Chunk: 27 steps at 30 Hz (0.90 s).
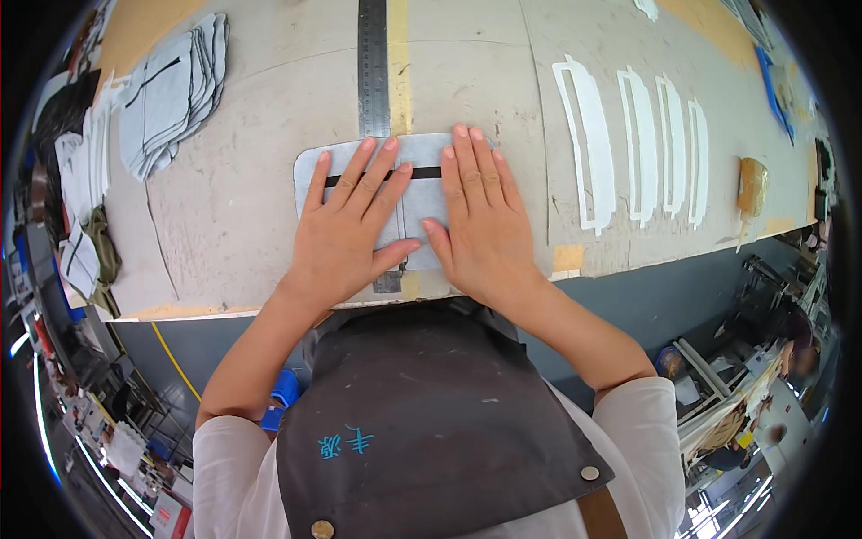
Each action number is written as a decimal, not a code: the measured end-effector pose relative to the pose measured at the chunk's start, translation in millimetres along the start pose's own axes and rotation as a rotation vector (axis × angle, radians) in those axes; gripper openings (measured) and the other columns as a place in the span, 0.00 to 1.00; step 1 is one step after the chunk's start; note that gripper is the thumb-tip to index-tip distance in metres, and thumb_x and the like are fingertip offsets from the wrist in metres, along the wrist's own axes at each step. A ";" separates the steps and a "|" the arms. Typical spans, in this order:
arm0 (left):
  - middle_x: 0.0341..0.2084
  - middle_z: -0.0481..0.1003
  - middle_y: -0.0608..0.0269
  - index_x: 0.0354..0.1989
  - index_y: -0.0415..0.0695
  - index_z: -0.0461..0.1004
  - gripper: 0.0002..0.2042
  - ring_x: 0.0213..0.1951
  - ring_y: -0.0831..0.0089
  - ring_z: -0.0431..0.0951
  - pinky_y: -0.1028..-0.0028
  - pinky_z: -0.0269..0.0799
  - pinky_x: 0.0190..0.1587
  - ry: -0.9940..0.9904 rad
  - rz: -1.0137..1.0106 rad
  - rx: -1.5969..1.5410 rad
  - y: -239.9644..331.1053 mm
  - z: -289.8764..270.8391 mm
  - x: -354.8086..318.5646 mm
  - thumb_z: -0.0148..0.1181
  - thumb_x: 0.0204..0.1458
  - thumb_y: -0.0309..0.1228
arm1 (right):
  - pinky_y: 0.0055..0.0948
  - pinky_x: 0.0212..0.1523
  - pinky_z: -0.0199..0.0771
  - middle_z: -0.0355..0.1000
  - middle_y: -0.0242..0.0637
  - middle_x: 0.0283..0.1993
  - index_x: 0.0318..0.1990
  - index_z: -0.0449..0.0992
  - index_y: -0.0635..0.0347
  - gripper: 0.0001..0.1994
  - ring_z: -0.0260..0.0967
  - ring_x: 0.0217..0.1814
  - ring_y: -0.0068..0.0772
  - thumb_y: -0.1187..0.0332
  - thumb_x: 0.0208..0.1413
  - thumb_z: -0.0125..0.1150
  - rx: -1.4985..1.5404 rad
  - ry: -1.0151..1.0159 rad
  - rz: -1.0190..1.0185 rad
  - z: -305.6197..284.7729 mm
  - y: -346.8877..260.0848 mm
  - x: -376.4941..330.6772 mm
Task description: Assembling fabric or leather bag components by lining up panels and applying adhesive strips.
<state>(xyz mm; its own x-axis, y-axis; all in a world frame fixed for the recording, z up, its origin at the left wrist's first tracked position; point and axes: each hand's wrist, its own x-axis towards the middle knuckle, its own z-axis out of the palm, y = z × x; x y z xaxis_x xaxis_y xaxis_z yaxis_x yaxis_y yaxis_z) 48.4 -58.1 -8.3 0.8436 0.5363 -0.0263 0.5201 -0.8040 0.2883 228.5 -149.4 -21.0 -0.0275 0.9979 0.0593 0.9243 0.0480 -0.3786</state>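
Observation:
A pale grey-blue fabric panel (419, 202) with rounded corners lies flat on the worktable, close to its front edge. Across its upper part runs a black strip (426, 172), and a thin seam line goes down its middle. My left hand (339, 225) rests flat on the panel's left half, fingers stretched and spread. On the right half my right hand (485, 220) lies flat too, its fingers straight and its thumb apart. Both hands press on the panel without gripping it, and they cover much of it.
A steel ruler (373, 76) runs away from the panel beside a yellow tape strip (400, 67). Stacked grey panels (175, 103) lie far left. Several white strips (594, 148) and an amber tape roll (752, 186) are at right. Dark and white cloths (85, 180) crowd the left edge.

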 end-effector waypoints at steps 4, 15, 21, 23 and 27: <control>0.71 0.54 0.58 0.67 0.45 0.62 0.35 0.72 0.60 0.50 0.51 0.40 0.71 -0.049 0.033 0.045 -5.8 -2.9 -1.8 0.62 0.51 0.47 | 0.45 0.76 0.38 0.47 0.59 0.73 0.65 0.58 0.77 0.35 0.40 0.78 0.54 0.53 0.60 0.52 -0.026 0.037 0.009 1.2 0.7 -0.8; 0.71 0.55 0.64 0.67 0.50 0.62 0.27 0.73 0.61 0.48 0.52 0.39 0.72 0.008 0.009 0.084 -9.0 3.8 -3.1 0.54 0.59 0.41 | 0.45 0.76 0.37 0.48 0.59 0.73 0.65 0.58 0.76 0.36 0.41 0.78 0.53 0.52 0.60 0.53 -0.084 0.103 -0.012 9.0 3.0 -0.8; 0.71 0.54 0.65 0.67 0.52 0.62 0.29 0.73 0.60 0.48 0.50 0.38 0.72 0.006 0.026 0.091 -13.4 2.6 -5.7 0.57 0.56 0.41 | 0.44 0.76 0.37 0.48 0.59 0.73 0.65 0.58 0.76 0.36 0.40 0.78 0.52 0.51 0.60 0.52 -0.090 0.105 -0.007 10.2 2.2 -0.2; 0.71 0.55 0.73 0.68 0.56 0.63 0.30 0.73 0.63 0.47 0.49 0.39 0.72 -0.045 0.170 0.107 -18.3 0.5 -11.9 0.57 0.55 0.47 | 0.44 0.76 0.37 0.48 0.58 0.73 0.65 0.58 0.76 0.36 0.40 0.78 0.52 0.51 0.60 0.52 -0.085 0.103 -0.003 10.4 2.2 0.2; 0.71 0.54 0.76 0.68 0.58 0.62 0.31 0.73 0.62 0.46 0.49 0.38 0.72 -0.134 0.184 0.147 -19.9 -7.9 -20.5 0.58 0.54 0.46 | 0.44 0.76 0.36 0.48 0.58 0.74 0.66 0.58 0.76 0.36 0.40 0.79 0.51 0.50 0.61 0.50 -0.104 0.088 0.001 10.3 2.6 -0.2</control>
<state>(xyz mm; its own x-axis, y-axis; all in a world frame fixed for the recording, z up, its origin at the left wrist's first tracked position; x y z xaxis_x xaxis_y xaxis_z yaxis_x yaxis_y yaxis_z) 19.7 -51.1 -5.9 0.9308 0.3468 -0.1157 0.3619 -0.9188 0.1578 226.9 -149.0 -31.5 0.0028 0.9900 0.1412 0.9590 0.0373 -0.2810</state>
